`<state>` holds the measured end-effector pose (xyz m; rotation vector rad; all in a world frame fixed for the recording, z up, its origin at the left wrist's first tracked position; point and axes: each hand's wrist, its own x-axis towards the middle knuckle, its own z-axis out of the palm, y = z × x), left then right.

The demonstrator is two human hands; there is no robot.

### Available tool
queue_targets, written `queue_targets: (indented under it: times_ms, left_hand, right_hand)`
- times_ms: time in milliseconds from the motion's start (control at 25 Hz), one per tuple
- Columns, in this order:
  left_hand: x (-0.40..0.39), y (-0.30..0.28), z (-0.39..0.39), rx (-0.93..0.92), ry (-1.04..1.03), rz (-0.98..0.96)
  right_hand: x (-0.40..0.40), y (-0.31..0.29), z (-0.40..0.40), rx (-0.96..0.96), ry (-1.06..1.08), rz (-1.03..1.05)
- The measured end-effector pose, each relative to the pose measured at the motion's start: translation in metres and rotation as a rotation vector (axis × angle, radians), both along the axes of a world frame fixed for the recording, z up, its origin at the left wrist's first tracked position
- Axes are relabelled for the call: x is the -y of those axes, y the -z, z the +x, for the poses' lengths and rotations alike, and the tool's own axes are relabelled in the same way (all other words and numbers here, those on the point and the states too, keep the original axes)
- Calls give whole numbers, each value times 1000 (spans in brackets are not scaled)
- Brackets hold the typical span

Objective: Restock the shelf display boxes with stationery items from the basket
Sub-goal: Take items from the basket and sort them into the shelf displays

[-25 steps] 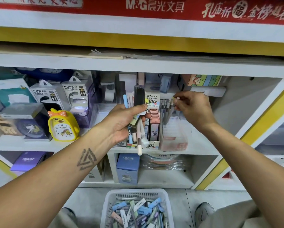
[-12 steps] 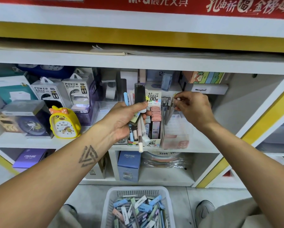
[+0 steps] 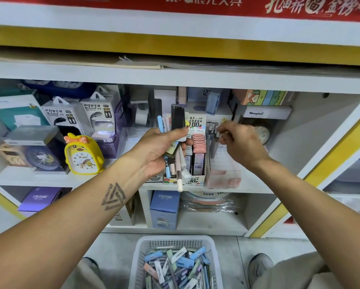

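While my left hand point(image 3: 158, 151) grips a mixed bundle of stationery point(image 3: 176, 147) — slim round pens in blue, white and pale pink, plus a flat dark-topped card pack — my right hand point(image 3: 240, 142) reaches to the clear plastic display box point(image 3: 223, 163) on the shelf point(image 3: 195, 187), fingertips pinched on the top of a thin grey pen point(image 3: 216, 134) standing among others in it. Just left of that box sits a printed cardboard lead box point(image 3: 196, 151), marked 0.7 mm HB, packed with flat pink and dark refill cases standing upright in rows. My bundle hangs in front of its left half, the pens' lower ends pointing down past the shelf edge.

Below me on the floor, a white plastic basket point(image 3: 141, 259) with a lattice wall holds a loose heap of small rectangular packs and pens in blue, green, lilac and peach.

Farther left on the shelf stands a glossy yellow chick-shaped alarm clock point(image 3: 82, 155), beside clear-windowed power bank boxes point(image 3: 98, 119).
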<state>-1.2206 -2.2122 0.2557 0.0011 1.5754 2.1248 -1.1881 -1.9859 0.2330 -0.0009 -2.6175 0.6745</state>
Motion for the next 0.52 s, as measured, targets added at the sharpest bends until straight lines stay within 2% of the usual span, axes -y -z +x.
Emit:
queue_targets:
  times_ms: [120,240,360,400,520]
  left_hand:
    - [0,-1,0,21,4,39]
    - [1,-3,-1,56,-10,106]
    - [2,-6,-2,98,-65,183]
    - [2,-7,-3,104,-86,201]
    - [3,-7,-3,110,-141,216]
  right_hand:
    - [2,-7,1,-60,82,26]
    - [10,-21,3,-81,137,-191]
    - [34,-34,12,199,-94,-704]
    - [41,-36,15,310,-185,-796]
    - [53,-37,22,516,-352,-770]
